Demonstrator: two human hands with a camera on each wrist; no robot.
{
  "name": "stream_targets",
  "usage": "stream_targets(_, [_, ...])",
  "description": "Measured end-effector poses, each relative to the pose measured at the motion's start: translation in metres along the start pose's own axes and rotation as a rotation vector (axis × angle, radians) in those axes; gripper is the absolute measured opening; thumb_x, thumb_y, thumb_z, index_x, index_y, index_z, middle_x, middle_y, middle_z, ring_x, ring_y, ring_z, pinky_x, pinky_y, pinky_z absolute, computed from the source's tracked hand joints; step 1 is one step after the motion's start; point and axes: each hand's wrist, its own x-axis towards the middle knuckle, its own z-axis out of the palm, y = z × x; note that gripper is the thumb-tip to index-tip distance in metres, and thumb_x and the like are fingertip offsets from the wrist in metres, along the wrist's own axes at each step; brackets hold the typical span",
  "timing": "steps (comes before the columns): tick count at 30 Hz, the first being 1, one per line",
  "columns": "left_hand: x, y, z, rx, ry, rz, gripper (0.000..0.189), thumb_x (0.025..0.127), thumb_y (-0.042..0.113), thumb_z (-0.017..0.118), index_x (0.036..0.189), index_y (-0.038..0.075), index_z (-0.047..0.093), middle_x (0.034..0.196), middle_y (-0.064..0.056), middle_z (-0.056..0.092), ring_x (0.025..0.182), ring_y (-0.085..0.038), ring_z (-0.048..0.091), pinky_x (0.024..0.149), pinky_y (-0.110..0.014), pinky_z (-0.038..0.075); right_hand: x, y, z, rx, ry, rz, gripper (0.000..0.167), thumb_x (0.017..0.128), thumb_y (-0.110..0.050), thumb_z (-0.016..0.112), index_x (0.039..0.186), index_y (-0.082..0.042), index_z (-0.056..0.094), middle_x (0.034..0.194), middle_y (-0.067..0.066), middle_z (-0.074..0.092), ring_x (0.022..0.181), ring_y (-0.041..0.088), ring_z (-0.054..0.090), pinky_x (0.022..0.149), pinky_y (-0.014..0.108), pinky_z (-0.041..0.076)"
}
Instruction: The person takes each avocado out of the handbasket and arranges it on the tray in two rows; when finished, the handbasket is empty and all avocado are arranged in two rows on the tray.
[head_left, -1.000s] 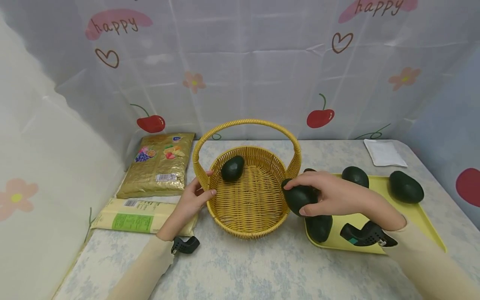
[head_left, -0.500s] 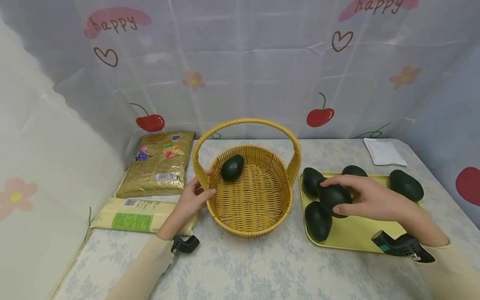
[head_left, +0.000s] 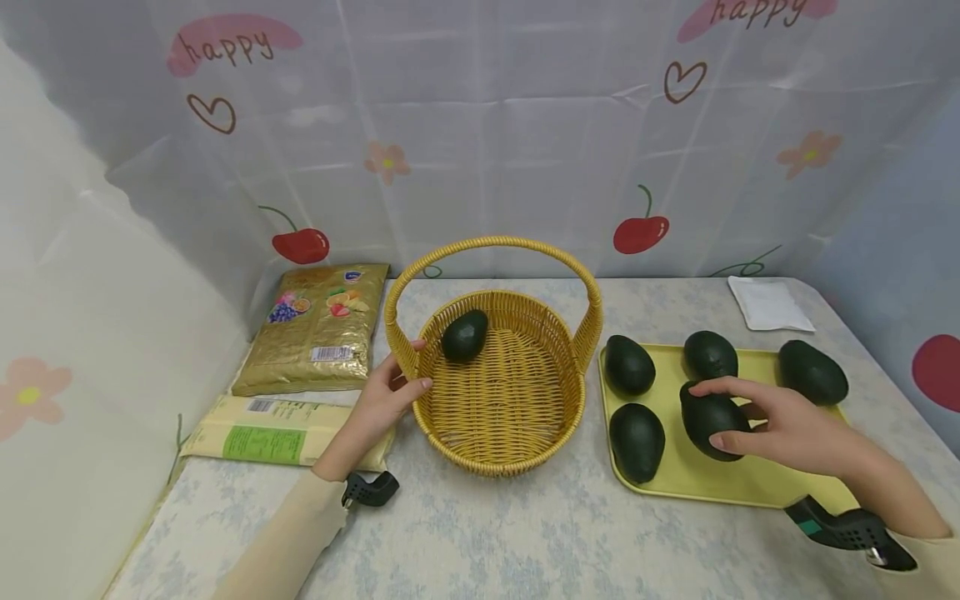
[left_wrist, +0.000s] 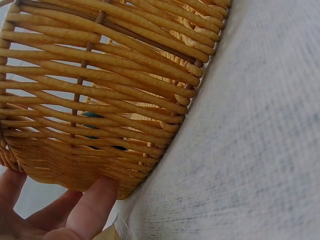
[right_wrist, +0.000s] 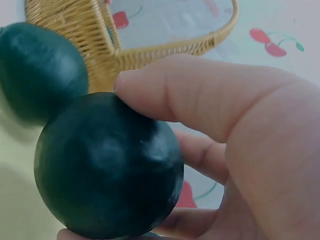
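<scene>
A yellow wicker basket (head_left: 497,467) with a tall arched handle stands mid-table. Inside it, one dark green avocado (head_left: 465,336) lies against the far left wall. My left hand (head_left: 387,400) grips the basket's left side by the handle's foot, thumb at the rim. In the right wrist view, my right hand (right_wrist: 250,130) holds another avocado (right_wrist: 107,165) between thumb and fingers. The head view puts that avocado over the middle of a yellow tray (head_left: 750,479); whether it touches the tray I cannot tell. Other avocados rest there, two on the left (head_left: 630,365) and two farther back (head_left: 813,372).
Left of the basket lie a gold fruit-printed bag (head_left: 318,333) and a pale yellow packet with a green panel (head_left: 273,433). A small white packet (head_left: 768,305) is behind the tray. A printed curtain (head_left: 495,142) closes off the table's back.
My right hand has carried its avocado from beside the basket's right rim rightward to the middle of the tray. My left hand and the basket have stayed in place.
</scene>
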Motion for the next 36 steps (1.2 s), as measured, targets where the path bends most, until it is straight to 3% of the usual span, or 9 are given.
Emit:
stream_targets(3, [0.0,0.0,0.001,0.007,0.006,-0.005,0.061,0.098,0.005,0.062,0.154,0.01,0.04,0.148,-0.027,0.048,0.13,-0.044,0.056,0.085,-0.026,0.057,-0.006,0.011,0.005,-0.014,0.023,0.0,0.053,0.084,-0.019,0.083,0.132,-0.012,0.062,0.134,0.018,0.063,0.096,-0.013,0.057,0.07,0.023,0.053])
stream_targets(9, [0.001,-0.001,0.003,0.028,0.012,-0.008,0.061,0.097,0.006,0.063,0.154,0.011,0.042,0.148,-0.027,0.049,0.129,-0.043,0.057,0.086,-0.027,0.057,-0.015,0.03,0.008,-0.05,0.044,-0.029,0.047,0.082,-0.018,0.085,0.125,-0.015,0.067,0.123,-0.032,0.056,0.111,-0.023,0.043,0.072,0.022,0.053])
stream_targets(12, [0.001,-0.001,0.003,0.03,0.006,-0.007,0.061,0.097,0.006,0.063,0.154,0.011,0.041,0.148,-0.026,0.049,0.129,-0.043,0.056,0.087,-0.027,0.056,-0.017,0.036,0.009,-0.042,0.021,-0.017,0.046,0.082,-0.019,0.084,0.124,-0.017,0.067,0.122,-0.036,0.053,0.11,-0.023,0.043,0.072,0.022,0.051])
stream_targets(15, [0.001,-0.001,0.003,0.029,0.005,-0.004,0.061,0.097,0.006,0.063,0.154,0.011,0.041,0.149,-0.027,0.049,0.129,-0.044,0.056,0.087,-0.027,0.056,-0.017,0.039,0.009,-0.035,-0.007,0.021,0.045,0.083,-0.021,0.084,0.125,-0.017,0.066,0.124,-0.029,0.056,0.109,-0.023,0.044,0.073,0.023,0.052])
stream_targets(22, [0.001,-0.001,0.003,0.032,0.009,-0.009,0.061,0.097,0.007,0.063,0.154,0.01,0.041,0.149,-0.027,0.049,0.13,-0.045,0.056,0.086,-0.026,0.056,-0.017,0.041,0.01,-0.036,-0.076,0.094,0.047,0.084,-0.025,0.083,0.126,-0.014,0.064,0.128,0.009,0.065,0.104,-0.019,0.045,0.074,0.024,0.051])
stream_targets(26, [0.001,0.0,0.002,0.032,0.013,-0.024,0.061,0.097,0.007,0.063,0.154,0.011,0.041,0.149,-0.026,0.049,0.129,-0.044,0.056,0.085,-0.026,0.057,-0.017,0.041,0.008,-0.026,-0.113,0.11,0.047,0.087,-0.026,0.081,0.128,-0.013,0.062,0.129,0.015,0.064,0.103,-0.018,0.045,0.074,0.022,0.051])
stream_targets(28, [0.001,0.0,0.002,0.033,0.013,-0.025,0.061,0.097,0.007,0.063,0.154,0.011,0.041,0.149,-0.026,0.048,0.129,-0.044,0.056,0.084,-0.026,0.057,-0.017,0.04,0.006,0.019,-0.146,0.132,0.046,0.09,-0.026,0.077,0.13,-0.009,0.06,0.132,0.021,0.061,0.103,-0.01,0.052,0.071,0.024,0.054])
stream_targets(33, [0.0,0.0,0.001,0.029,0.012,-0.021,0.061,0.097,0.007,0.062,0.154,0.012,0.041,0.15,-0.026,0.048,0.13,-0.044,0.055,0.085,-0.026,0.057,-0.018,0.036,0.0,0.199,-0.229,0.229,0.049,0.1,-0.023,0.065,0.14,0.003,0.051,0.14,0.041,0.046,0.101,0.028,0.066,0.065,0.034,0.061])
stream_targets(36, [0.0,-0.001,0.0,0.031,0.014,-0.024,0.061,0.097,0.008,0.063,0.154,0.013,0.041,0.15,-0.026,0.048,0.13,-0.044,0.055,0.085,-0.027,0.057,-0.016,0.033,-0.003,0.215,-0.227,0.269,0.052,0.102,-0.025,0.062,0.143,0.005,0.049,0.144,0.042,0.043,0.101,0.034,0.069,0.066,0.038,0.062])
